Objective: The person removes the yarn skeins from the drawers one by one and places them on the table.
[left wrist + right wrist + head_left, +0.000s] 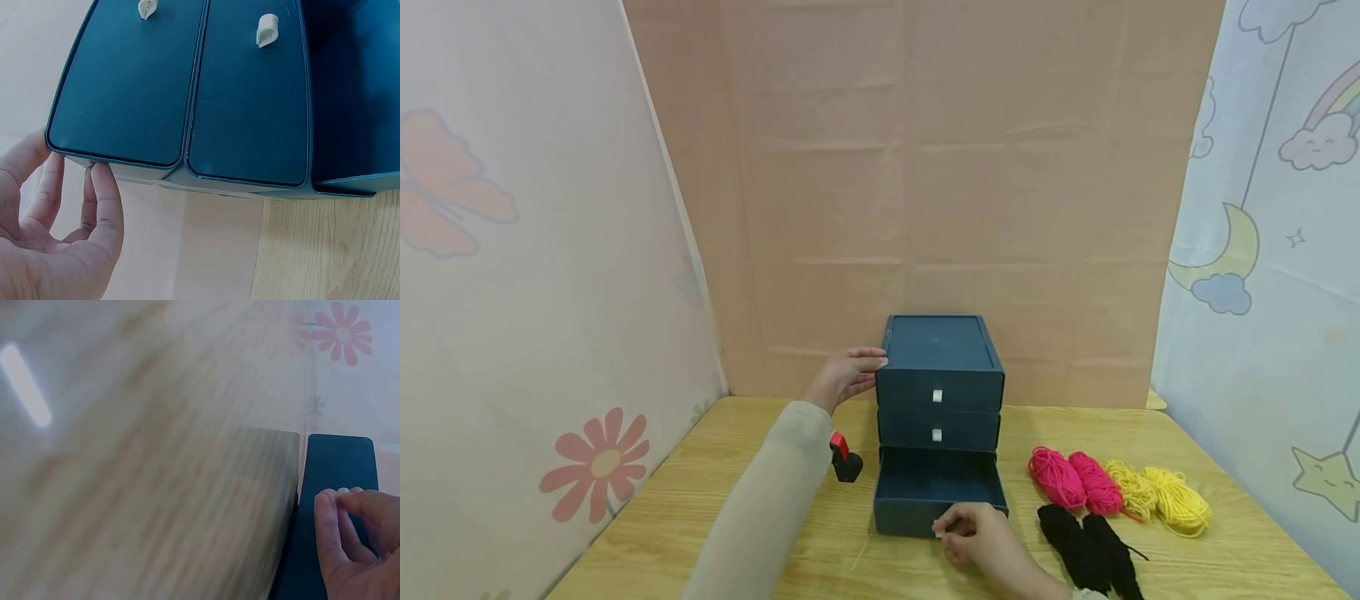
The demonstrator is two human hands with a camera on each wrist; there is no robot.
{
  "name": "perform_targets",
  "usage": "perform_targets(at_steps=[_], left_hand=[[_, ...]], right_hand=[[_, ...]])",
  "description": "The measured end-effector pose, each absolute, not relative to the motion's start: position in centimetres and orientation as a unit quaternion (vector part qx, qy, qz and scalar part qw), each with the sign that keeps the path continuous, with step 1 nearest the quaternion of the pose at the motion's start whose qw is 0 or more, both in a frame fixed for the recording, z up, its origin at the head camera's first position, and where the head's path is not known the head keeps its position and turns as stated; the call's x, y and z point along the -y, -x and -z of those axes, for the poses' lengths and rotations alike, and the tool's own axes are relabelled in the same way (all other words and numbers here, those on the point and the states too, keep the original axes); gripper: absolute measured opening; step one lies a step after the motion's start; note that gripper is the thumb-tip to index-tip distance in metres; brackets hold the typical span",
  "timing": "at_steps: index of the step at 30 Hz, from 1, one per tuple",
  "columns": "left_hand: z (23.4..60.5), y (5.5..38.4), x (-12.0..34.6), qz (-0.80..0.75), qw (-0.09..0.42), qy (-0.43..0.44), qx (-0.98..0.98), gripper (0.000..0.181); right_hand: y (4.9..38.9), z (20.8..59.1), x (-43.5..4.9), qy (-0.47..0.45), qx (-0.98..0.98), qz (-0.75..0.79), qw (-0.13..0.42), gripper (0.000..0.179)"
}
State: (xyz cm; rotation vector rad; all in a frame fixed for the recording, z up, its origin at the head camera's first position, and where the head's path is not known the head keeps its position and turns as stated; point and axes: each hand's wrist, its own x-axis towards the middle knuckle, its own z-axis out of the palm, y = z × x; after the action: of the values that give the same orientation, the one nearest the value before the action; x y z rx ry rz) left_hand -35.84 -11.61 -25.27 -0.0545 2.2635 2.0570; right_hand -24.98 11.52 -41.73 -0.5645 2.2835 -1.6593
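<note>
A dark blue three-drawer unit (940,390) stands upright on the table, and its bottom drawer (904,517) is pulled out with a bare inside showing. My left hand (850,375) touches the unit's upper left side, with its fingertips spread at the corner edge. In the left wrist view, the fingers (107,206) lie along that side, beside the two closed drawer fronts with white tabs. My right hand (981,542) is at the front of the bottom drawer. Its thumb and fingers pinch the small white pull tab (342,490), which they mostly cover.
Right of the unit lie pink yarn (1078,482), yellow yarn (1159,496) and black yarn (1086,546) bundles on the wooden table (700,500). A small black and red object (846,460) sits left of the unit, near my left sleeve. A brown paper-like backdrop stands behind.
</note>
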Motion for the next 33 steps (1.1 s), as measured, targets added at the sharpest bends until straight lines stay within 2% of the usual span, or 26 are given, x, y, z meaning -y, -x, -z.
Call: perform_targets(at_steps=[18, 33], left_hand=[[25.1, 35.6, 11.8, -0.668, 0.042, 0.014, -0.743, 0.026], [24.8, 35.6, 12.2, -0.662, 0.047, 0.012, -0.748, 0.025]], right_hand=[[27.2, 41.9, -10.7, 0.182, -0.809, 0.556, 0.051, 0.009], [29.1, 41.5, -9.9, 0.143, -0.799, 0.583, 0.038, 0.01]])
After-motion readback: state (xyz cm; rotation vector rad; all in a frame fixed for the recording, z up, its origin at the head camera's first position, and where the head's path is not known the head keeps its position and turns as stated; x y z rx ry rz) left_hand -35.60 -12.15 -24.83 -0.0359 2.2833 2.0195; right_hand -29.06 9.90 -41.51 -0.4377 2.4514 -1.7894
